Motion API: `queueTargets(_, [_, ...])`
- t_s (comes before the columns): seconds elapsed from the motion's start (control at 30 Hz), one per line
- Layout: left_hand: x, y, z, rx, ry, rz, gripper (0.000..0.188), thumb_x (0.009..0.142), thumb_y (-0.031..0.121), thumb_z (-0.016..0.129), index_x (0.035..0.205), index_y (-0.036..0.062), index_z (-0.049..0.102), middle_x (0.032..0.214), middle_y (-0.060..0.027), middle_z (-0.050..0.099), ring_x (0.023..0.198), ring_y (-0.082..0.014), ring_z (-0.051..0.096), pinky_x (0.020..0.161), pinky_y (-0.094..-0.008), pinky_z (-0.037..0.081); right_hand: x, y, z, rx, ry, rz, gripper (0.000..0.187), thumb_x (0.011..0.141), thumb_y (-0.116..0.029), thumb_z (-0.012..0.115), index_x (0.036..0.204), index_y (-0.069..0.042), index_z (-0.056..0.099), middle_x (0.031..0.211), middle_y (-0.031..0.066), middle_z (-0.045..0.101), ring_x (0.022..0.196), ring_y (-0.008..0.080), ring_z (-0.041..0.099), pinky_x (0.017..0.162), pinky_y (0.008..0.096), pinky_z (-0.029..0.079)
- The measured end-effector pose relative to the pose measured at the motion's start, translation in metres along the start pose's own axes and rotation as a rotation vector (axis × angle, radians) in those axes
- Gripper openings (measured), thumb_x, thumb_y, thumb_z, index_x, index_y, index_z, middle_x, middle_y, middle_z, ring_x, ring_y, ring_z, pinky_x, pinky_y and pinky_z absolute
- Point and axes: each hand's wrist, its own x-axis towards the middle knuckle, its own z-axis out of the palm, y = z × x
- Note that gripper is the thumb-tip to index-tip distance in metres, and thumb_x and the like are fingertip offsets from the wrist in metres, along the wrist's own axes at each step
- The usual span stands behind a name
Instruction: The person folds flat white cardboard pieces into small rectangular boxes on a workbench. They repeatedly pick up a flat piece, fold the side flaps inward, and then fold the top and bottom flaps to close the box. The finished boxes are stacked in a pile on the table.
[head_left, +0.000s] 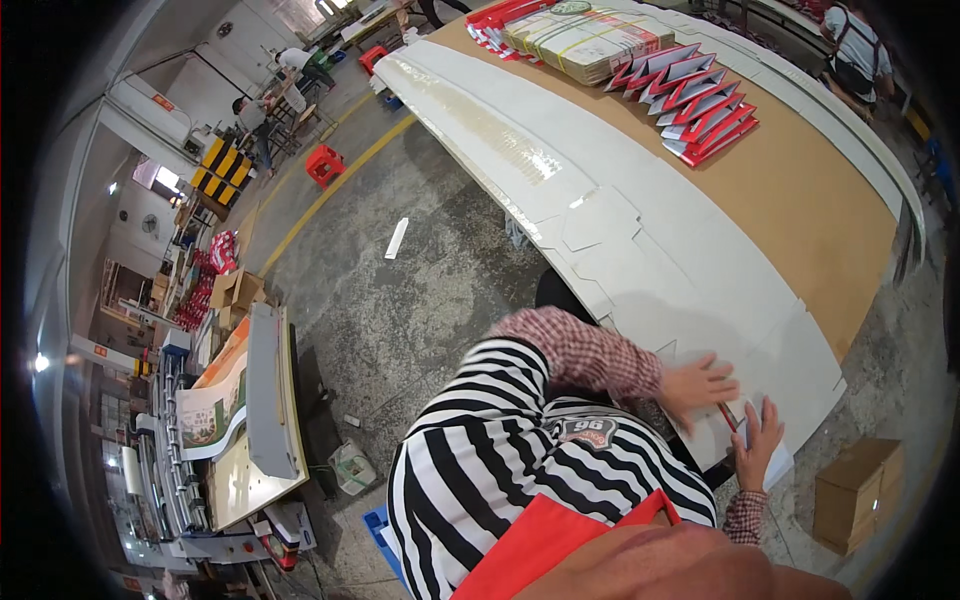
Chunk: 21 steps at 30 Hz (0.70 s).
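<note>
My left hand (698, 388) reaches across the near end of the table with its fingers spread, palm down over the white sheet covering. Just right of it and nearer to me, my right hand (758, 447) is raised on its edge, with the thumb and fingers apart. Between the two hands lies a small folded paper piece (728, 414) with a red edge and white inside; the hands partly hide it. My right hand seems to touch its white part, but I cannot tell whether it grips it.
On the brown board (800, 190) stand red-and-white folded paper bags (690, 105) beside a strapped stack of flat sheets (590, 42). A cardboard box (855, 495) sits on the floor at right. A red stool (324, 165) and a large machine (190, 450) are at left; people work farther off.
</note>
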Motion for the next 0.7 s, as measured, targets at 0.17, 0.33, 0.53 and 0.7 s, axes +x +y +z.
queueTargets(0.17, [-0.033,-0.061,-0.015,-0.037,-0.248,-0.018,0.072,0.074,0.039,0.076,0.132,0.0050,0.050,0.100,-0.0082,0.063,0.095,-0.0258,0.059,0.085,-0.0394,0.044,0.006,-0.002,0.002,0.019,0.001,-0.007,0.059,0.090,-0.056,0.050,0.136,-0.019,0.057,0.154,0.0116,0.036,0.145,0.0358,0.024,0.116,0.0587,0.006])
queueTargets(0.33, [-0.021,-0.063,0.001,-0.386,-0.093,-0.649,0.058,0.072,0.035,0.076,0.122,0.0098,0.057,0.099,-0.0087,0.061,0.096,-0.0267,0.057,0.087,-0.0420,0.043,0.004,-0.001,0.001,-0.017,-0.005,0.002,0.057,0.089,-0.052,0.053,0.135,-0.020,0.058,0.154,0.0113,0.036,0.145,0.0358,0.024,0.116,0.0584,0.006])
queueTargets(0.53, [-0.027,-0.028,0.048,0.159,-0.039,-0.211,0.074,0.078,0.053,0.068,0.135,0.0107,0.048,0.141,-0.0158,0.044,0.136,-0.0389,0.032,0.109,-0.0610,0.024,0.005,-0.018,-0.010,-0.128,-0.054,0.031,0.058,0.086,-0.048,0.059,0.137,-0.021,0.056,0.157,0.0112,0.031,0.146,0.0365,0.021,0.115,0.0606,0.004])
queueTargets(0.7, [-0.020,0.007,0.041,-0.072,-0.090,-0.054,0.099,0.076,0.074,0.056,0.150,0.0121,0.029,0.153,-0.0201,0.028,0.143,-0.0506,0.013,0.107,-0.0750,0.007,-0.017,-0.028,-0.027,-0.331,0.290,0.066,0.059,0.089,-0.048,0.062,0.140,-0.019,0.053,0.159,0.0146,0.023,0.145,0.0384,0.021,0.116,0.0584,0.008])
